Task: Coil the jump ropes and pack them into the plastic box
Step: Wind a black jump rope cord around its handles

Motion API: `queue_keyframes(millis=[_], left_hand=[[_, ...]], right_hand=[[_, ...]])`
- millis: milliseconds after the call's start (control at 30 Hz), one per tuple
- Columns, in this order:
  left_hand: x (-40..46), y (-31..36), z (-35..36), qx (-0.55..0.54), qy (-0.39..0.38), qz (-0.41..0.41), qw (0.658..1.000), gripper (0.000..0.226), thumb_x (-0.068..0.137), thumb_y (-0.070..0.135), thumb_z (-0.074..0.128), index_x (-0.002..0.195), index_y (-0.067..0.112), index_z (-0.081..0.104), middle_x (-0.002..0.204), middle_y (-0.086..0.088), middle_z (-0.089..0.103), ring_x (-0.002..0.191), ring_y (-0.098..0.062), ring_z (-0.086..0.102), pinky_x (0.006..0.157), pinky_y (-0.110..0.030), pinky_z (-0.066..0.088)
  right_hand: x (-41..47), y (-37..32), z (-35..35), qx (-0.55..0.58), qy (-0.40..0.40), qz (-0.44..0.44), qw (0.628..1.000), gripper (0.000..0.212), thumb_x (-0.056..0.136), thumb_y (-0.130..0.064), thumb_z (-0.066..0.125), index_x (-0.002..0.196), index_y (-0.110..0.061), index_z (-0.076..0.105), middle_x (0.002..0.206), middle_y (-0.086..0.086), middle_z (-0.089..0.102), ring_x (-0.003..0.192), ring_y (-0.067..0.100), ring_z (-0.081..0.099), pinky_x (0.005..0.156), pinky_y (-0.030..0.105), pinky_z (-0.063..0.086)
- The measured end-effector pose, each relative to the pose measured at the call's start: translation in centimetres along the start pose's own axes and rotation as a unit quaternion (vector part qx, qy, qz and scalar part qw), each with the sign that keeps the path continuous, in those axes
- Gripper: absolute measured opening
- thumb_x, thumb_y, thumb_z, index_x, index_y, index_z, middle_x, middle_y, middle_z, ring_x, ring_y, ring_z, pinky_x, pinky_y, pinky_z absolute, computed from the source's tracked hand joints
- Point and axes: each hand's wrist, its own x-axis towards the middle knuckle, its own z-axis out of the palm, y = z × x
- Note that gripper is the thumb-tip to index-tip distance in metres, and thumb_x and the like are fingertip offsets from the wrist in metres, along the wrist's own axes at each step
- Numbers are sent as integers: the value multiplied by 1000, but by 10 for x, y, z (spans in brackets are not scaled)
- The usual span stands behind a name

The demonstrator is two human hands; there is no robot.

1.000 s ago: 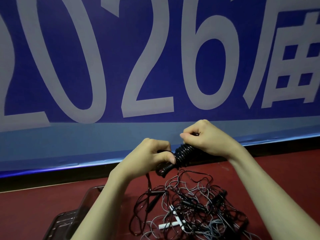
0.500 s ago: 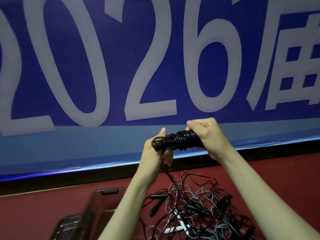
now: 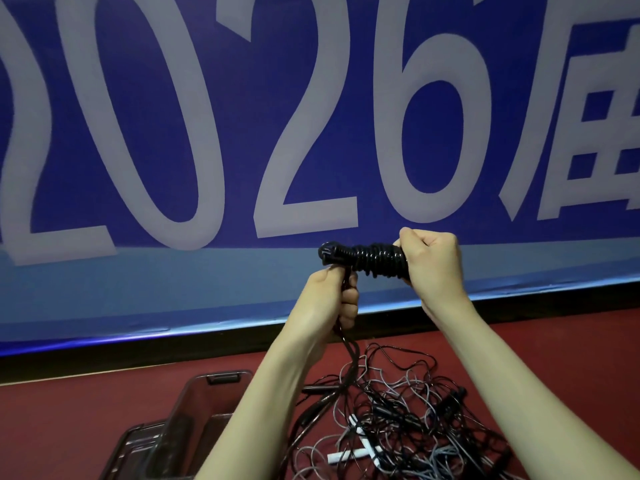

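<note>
A black jump rope wound into a tight coil (image 3: 367, 259) lies level in the air in front of the banner. My right hand (image 3: 433, 261) grips its right end. Just below the coil's left end, my left hand (image 3: 332, 299) grips the rope's loose tail (image 3: 348, 344), which hangs down to the floor. A tangled pile of black and grey jump ropes (image 3: 398, 414) with black and white handles lies on the red floor below. The clear plastic box (image 3: 194, 410) stands at the lower left, partly hidden by my left forearm.
A large blue banner (image 3: 242, 133) with big pale numerals fills the wall close behind the hands. A black baseboard (image 3: 138, 355) runs along its foot. A clear lid or second tray (image 3: 131, 445) lies at the box's left on the red floor (image 3: 69, 410).
Both hands have lifted the coil and turned it level. My left hand has slid off the coil's end and down onto the hanging tail.
</note>
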Motion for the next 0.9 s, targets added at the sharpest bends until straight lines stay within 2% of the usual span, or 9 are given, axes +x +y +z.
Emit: queue_keyframes(millis=[167,233,300,433,500,600,700,833,900], left_hand=[[-2,0,-3,-15,-30,-28,999,34,105,33,32,76,17,43,50,10,32,37,-4,23,34,-14,21],[-4,0,1,-81,-62,-71,992,34,105,36,33,81,16,46,51,8,33,36,-2,21,32,-12,18],[-3,-2,4,-85,-74,-80,990,33,104,35,33,86,15,50,54,6,34,37,-2,21,33,-13,18],[-5,-8,12,79,-54,-33,995,24,104,27,34,97,13,52,63,3,40,43,-7,31,39,-15,25],[-6,-12,15,205,-43,-1,978,22,104,27,35,105,14,52,69,2,45,50,-10,37,46,-19,31],[-6,-13,9,395,-40,69,915,26,104,31,34,109,14,53,76,0,51,60,-15,43,54,-26,34],[-8,-8,0,518,-21,119,847,29,103,32,35,95,8,49,75,-5,48,62,-21,40,57,-33,33],[-12,0,-7,675,18,215,706,28,104,34,34,91,12,44,76,-4,44,68,-30,41,61,-34,32],[-11,4,-14,687,26,238,686,29,103,37,35,96,14,51,83,-5,52,72,-31,45,60,-34,33]], right_hand=[[-2,0,-2,-68,41,-48,996,45,93,-12,48,54,5,33,51,12,27,51,17,23,53,31,20],[0,0,-6,-84,55,-56,993,44,93,-12,48,56,10,38,52,20,29,51,18,24,53,32,20],[2,1,-9,-105,64,-75,990,44,95,-13,48,59,13,44,52,26,34,51,21,25,54,33,21],[6,8,-15,-142,80,-99,982,46,96,-13,47,56,10,41,45,8,27,52,24,25,56,32,21],[8,11,-19,-152,88,-95,980,47,97,-12,47,55,8,39,43,4,24,51,23,22,54,32,22],[10,13,-24,-176,92,-119,973,49,97,-10,48,51,1,37,42,1,23,45,19,19,54,33,21],[6,12,-23,-215,78,-164,960,51,96,-11,49,51,-19,27,42,-9,21,41,12,20,46,29,18],[4,12,-23,-277,8,-198,940,42,95,-15,47,55,-13,35,44,-9,27,41,16,25,46,27,18],[7,8,-25,-301,-51,-187,934,46,97,-16,48,54,-17,31,45,-4,29,43,18,27,49,30,20]])
